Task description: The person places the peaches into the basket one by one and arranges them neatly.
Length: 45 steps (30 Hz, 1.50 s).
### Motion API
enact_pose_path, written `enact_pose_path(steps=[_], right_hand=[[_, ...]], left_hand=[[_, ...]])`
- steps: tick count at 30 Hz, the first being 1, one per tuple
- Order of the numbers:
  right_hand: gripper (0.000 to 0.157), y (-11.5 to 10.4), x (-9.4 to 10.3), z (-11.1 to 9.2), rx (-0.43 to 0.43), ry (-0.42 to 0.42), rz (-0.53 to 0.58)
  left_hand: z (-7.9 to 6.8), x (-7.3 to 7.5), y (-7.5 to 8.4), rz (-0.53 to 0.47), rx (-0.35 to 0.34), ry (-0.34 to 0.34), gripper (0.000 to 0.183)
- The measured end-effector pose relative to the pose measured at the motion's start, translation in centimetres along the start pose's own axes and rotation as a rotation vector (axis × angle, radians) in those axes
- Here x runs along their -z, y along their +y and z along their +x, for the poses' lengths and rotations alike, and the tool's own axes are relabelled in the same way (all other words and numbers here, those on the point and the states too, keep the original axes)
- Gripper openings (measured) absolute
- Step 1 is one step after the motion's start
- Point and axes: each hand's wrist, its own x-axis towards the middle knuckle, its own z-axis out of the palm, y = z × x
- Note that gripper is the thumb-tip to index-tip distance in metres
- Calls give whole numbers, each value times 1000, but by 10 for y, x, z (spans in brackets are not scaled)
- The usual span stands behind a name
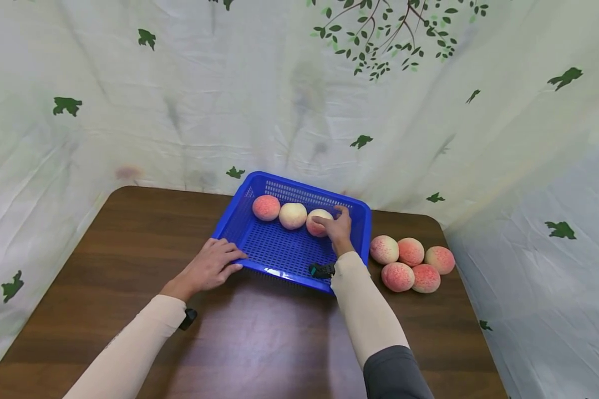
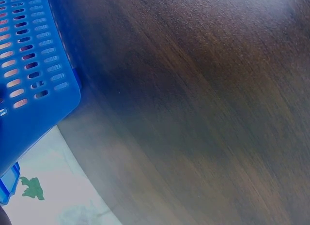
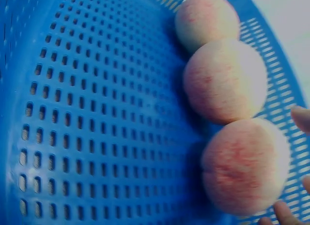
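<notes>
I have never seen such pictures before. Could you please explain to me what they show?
No machine works here, only a person's left hand and right hand. The wide picture is taken from the head; the other two, from each wrist. On the brown table, a blue basket contains three peaches; five more peaches lie to its right. The left hand touches the basket's rim. The right hand is at the rightmost peach inside, loosely spread, not closed round it.

Basket (image 1: 274,247) free at front left; peaches (image 1: 293,216) block rear.
</notes>
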Motion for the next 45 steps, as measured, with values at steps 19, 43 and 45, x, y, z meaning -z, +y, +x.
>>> enact_pose_path(steps=[19,43,45], right_hand=[[60,-33,68,-22,64,-300,84],[43,10,172,-37,157,-322,175],[45,18,182,-36,159,-321,171]], left_hand=[[-7,-1,-6,7,-14,35,17],[0,-3,-2,-6,-29,26,16],[0,-3,-2,-3,-33,33,16]])
